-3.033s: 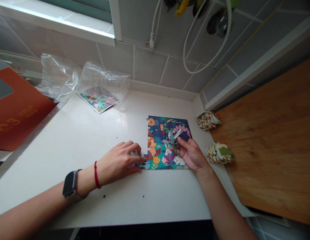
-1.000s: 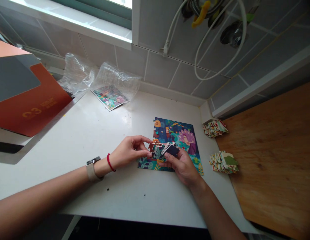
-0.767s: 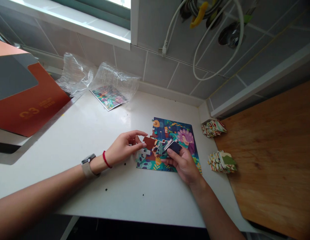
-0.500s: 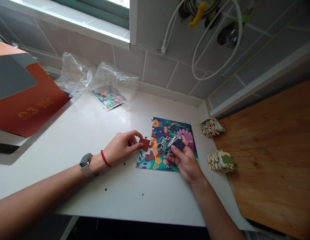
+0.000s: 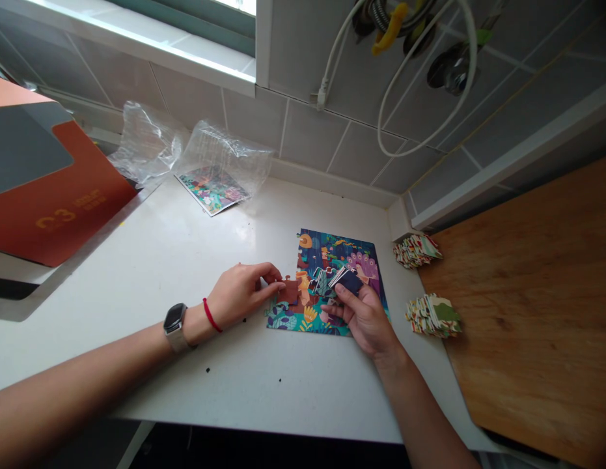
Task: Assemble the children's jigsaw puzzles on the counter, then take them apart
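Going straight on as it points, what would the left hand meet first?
First the brown piece, which the left hand touches; just beyond, likely the joined puzzle, though height is unclear.

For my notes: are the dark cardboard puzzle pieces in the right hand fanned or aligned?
Fanned: the dark cardboard puzzle pieces overlap in the right hand, white edges showing separately.

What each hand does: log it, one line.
left hand: touching brown piece at left side of puzzle | right hand: holding fanned pieces over puzzle
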Motion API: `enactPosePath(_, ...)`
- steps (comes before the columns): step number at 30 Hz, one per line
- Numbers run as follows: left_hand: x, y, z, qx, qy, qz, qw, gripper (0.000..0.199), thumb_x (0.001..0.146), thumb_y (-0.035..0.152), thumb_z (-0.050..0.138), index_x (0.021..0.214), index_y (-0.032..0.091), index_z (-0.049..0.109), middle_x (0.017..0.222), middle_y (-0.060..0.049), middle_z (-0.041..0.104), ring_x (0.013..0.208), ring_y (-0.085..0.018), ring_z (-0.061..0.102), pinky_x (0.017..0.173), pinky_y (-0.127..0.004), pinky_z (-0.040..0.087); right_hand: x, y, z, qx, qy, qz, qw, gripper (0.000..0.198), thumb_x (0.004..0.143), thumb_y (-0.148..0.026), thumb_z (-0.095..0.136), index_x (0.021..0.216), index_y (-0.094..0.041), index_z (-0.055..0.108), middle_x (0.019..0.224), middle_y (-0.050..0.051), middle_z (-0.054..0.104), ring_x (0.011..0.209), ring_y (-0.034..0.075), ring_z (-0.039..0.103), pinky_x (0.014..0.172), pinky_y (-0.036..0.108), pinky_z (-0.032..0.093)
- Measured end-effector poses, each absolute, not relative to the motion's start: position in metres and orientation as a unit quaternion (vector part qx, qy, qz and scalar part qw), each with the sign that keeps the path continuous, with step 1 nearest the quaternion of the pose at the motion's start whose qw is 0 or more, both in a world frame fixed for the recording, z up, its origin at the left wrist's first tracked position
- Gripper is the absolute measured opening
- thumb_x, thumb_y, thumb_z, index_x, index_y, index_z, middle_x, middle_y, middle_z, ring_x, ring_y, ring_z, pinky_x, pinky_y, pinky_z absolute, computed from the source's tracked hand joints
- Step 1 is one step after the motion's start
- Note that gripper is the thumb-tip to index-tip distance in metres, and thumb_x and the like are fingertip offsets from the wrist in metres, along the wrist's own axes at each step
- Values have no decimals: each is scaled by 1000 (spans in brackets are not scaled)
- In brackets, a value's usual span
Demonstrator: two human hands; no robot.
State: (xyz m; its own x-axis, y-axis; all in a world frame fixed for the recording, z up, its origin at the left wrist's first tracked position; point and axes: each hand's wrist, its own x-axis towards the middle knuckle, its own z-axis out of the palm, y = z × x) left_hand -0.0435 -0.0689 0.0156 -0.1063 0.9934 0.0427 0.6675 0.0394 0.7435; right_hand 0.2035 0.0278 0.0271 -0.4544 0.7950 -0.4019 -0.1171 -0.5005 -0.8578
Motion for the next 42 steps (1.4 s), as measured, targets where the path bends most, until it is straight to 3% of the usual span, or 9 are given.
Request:
enactPosePath(4,-43,-69,13,641,671,301,221,22,97,38,60,94,21,73,80,-1,74,59,-11,59,58,-26,42,203,28,27,-426,-394,754,308,36,67,-34,94,92,-22,72,87,-2,69,67,10,63,65,27,65)
enactPosePath(11,-48,-69,14,668,649,312,186,33,105,34,43,102,20,72,96,-7,69,81,-17,65,75,-33,51,203,28,29,-420,-388,757,316,37,65,-33,95,93,-20,73,86,-2,68,67,10,62,63,27,65)
enactPosePath(14,-57,-68,16,684,632,318,176,26,102,35,50,105,19,71,103,-8,69,83,-18,65,77,-34,53,204,28,30,-420,-387,757,319,38,65,-34,95,94,-20,74,86,-2,69,67,10,62,63,27,65)
enactPosePath(18,-68,-66,16,779,529,289,172,27,96,41,64,116,26,73,120,-9,68,109,-25,62,94,-43,52,205,29,29,-421,-382,760,316,37,66,-33,94,94,-21,74,86,-2,69,67,10,62,64,28,65)
enactPosePath(22,-69,-65,11,817,489,259,164,22,97,38,64,114,31,76,128,-8,66,121,-28,57,101,-48,50,206,30,28,-420,-376,762,320,36,66,-32,94,92,-21,73,85,-2,69,68,10,62,65,29,66)
enactPosePath(33,-59,-68,7,792,534,271,121,21,99,39,61,102,30,80,123,-7,69,115,-27,61,95,-46,52,207,31,30,-419,-382,759,319,37,67,-33,94,96,-22,73,90,-1,72,72,12,64,67,28,65)
enactPosePath(37,-61,-67,8,798,521,269,140,23,100,35,58,107,27,78,124,-8,69,116,-27,60,97,-47,52,208,33,29,-414,-384,763,314,37,68,-33,93,96,-23,73,93,-1,74,70,12,64,67,29,65)
enactPosePath(42,-68,-64,21,696,557,396,219,25,102,28,51,110,20,74,111,-10,75,101,-21,68,89,-39,56,209,33,30,-411,-392,768,296,34,70,-34,92,97,-22,74,95,1,74,76,14,67,69,30,66)
